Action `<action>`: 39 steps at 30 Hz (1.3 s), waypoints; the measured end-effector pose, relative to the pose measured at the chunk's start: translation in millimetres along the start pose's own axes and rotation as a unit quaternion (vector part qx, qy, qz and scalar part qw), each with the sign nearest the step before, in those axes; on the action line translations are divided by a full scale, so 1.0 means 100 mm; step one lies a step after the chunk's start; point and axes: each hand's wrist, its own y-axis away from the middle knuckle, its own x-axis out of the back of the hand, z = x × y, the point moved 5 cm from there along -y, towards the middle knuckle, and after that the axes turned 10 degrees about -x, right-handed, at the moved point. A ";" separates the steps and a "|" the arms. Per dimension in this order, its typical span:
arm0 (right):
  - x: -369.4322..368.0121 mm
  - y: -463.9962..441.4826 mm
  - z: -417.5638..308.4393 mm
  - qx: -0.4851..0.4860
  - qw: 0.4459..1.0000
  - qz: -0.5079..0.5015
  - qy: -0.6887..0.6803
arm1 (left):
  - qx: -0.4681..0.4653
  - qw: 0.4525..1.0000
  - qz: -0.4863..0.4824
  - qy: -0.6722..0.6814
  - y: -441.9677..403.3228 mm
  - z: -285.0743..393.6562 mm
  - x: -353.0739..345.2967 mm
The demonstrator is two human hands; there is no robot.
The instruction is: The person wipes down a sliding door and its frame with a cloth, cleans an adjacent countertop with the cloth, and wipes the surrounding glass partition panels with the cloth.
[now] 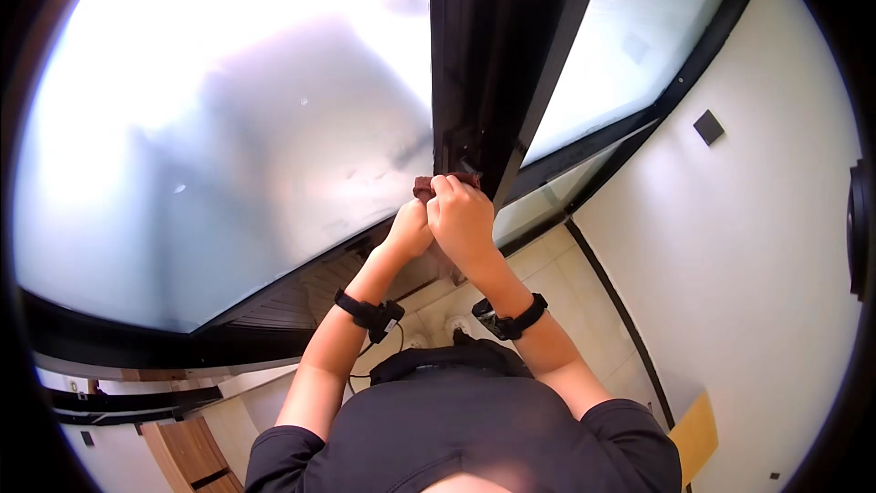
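A folded reddish-brown cloth (pixel 423 188) is pressed against the black window frame (pixel 484 55), near the lower end of its upright post. My right hand (pixel 461 221) grips the cloth from above with its fingers bent over it. Close beside it, my left hand (pixel 410 230) is closed at the cloth's lower left edge, its fingertips partly hidden by the cloth and the right hand. Frosted glass panes (pixel 228 146) lie on either side of the post.
White wall (pixel 721 246) with a dark square plate (pixel 708 128) rises on the right. Pale floor tiles (pixel 584 301) show below my arms. A wooden cabinet (pixel 187 447) is at lower left, and a yellow panel (pixel 695 438) at lower right. Black bands with devices circle both wrists.
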 end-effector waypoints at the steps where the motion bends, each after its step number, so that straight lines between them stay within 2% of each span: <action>1: 0.01 0.00 0.00 -0.001 1.000 0.002 -0.007 | -0.006 1.000 -0.004 0.000 -0.02 0.03 0.01; 7: 0.01 -0.07 0.01 -0.010 0.999 0.023 -0.022 | 0.017 0.997 0.002 -0.069 -0.09 0.08 0.12; 10: 0.08 -0.08 0.05 -0.014 0.997 0.026 -0.067 | 0.015 0.981 -0.016 -0.193 -0.15 0.23 0.25; 11: 0.11 -0.11 0.07 -0.016 0.994 0.032 -0.107 | 0.009 0.981 -0.009 -0.192 -0.16 0.32 0.27; 13: 0.09 -0.10 0.14 0.000 0.988 0.049 -0.144 | -0.023 0.966 0.067 -0.248 -0.13 0.48 0.33; 14: 0.09 -0.06 0.18 0.008 0.981 0.063 -0.184 | -0.001 0.971 0.062 -0.229 -0.11 0.46 0.33; 15: 0.12 -0.02 0.18 0.017 0.981 0.072 -0.181 | -0.024 0.977 0.098 -0.187 -0.08 0.47 0.33; 17: 0.22 0.10 0.20 0.021 0.969 0.123 -0.212 | -0.015 0.982 0.096 -0.161 -0.02 0.67 0.42; 19: 0.33 0.15 0.23 0.000 0.962 0.162 -0.220 | -0.111 0.962 0.205 -0.144 0.04 1.00 0.59; 21: 0.47 0.12 0.25 -0.025 0.954 0.196 -0.225 | -0.165 0.948 0.235 -0.135 0.05 1.20 0.76; 23: 0.75 -0.02 0.15 0.027 0.934 0.295 -0.198 | -0.233 0.918 0.284 -0.149 0.04 1.52 1.00; 25: 1.12 -0.34 -0.02 0.106 0.918 0.337 -0.179 | -0.361 0.864 0.300 -0.180 -0.06 1.79 1.19; 27: 1.46 -0.73 -0.19 0.180 0.906 0.351 -0.156 | -0.413 0.830 0.294 -0.232 -0.27 2.03 1.31; 29: 1.70 -1.05 -0.45 0.236 0.897 0.359 -0.099 | -0.393 0.818 0.310 -0.282 -0.54 2.11 1.37; 31: 1.70 -1.26 -0.61 0.233 0.908 0.335 -0.095 | -0.362 0.811 0.325 -0.325 -0.71 2.13 1.36; 33: 1.63 -1.34 -0.68 0.231 0.917 0.312 -0.091 | -0.212 0.852 0.271 -0.394 -0.91 1.96 1.29; 35: 1.47 -1.28 -0.58 0.194 0.913 0.355 -0.051 | -0.207 0.832 0.236 -0.456 -0.98 1.75 1.14; 37: 1.29 -1.07 -0.41 0.160 0.924 0.347 -0.038 | -0.230 0.810 0.225 -0.490 -0.89 1.59 0.92; 38: 1.15 -0.96 -0.30 0.166 0.918 0.361 -0.012 | -0.231 0.808 0.233 -0.489 -0.82 1.53 0.86; 39: 0.99 -0.85 -0.17 0.152 0.924 0.350 -0.021 | -0.213 0.820 0.200 -0.492 -0.76 1.45 0.79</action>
